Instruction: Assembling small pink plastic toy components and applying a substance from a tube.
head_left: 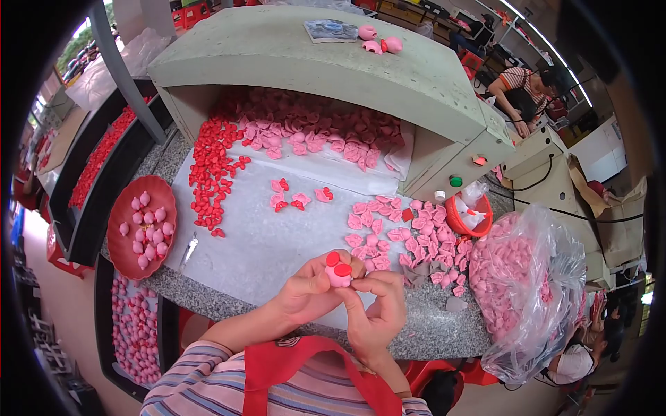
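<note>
While left hand (305, 291) pinched pink piece (338, 277) with two red caps, right hand (378, 308) closed fingertips beside it, above tabletop (243, 243). Loose pink parts (409, 236) beyond right hand. Advice: firm pinch, caps square.

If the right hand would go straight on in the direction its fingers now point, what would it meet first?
The right hand points its fingers left, toward the small pink piece with two red caps held in the left hand. It already touches that piece, so it would press into it and then the left fingers, as far as depth shows.
</note>
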A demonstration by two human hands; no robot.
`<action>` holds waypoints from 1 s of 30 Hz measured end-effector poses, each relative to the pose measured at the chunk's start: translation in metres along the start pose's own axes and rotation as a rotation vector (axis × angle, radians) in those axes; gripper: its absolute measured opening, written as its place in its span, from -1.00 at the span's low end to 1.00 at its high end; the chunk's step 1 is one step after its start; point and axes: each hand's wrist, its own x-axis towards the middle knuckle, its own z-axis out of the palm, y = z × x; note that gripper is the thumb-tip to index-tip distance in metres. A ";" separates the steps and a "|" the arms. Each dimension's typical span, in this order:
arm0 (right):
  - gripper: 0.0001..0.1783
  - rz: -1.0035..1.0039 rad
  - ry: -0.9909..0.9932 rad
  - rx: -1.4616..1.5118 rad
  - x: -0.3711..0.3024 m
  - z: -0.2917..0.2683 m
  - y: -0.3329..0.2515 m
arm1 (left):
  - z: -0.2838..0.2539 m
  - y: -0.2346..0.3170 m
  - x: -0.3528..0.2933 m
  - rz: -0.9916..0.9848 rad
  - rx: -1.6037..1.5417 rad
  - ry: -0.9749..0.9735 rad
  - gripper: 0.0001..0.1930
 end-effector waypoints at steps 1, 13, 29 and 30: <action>-0.74 -0.001 0.003 0.000 0.000 -0.001 -0.001 | 0.000 -0.001 -0.001 0.002 -0.005 -0.007 -0.60; -0.76 0.125 -0.144 0.152 0.006 -0.023 0.002 | 0.012 0.032 -0.002 -0.110 0.557 0.079 -0.62; -0.77 0.175 -0.153 0.388 0.007 -0.013 0.016 | 0.002 0.017 -0.001 0.216 0.793 -0.029 -0.64; -0.78 0.207 -0.177 0.447 0.006 -0.012 0.017 | 0.002 0.017 -0.001 0.216 0.793 -0.028 -0.64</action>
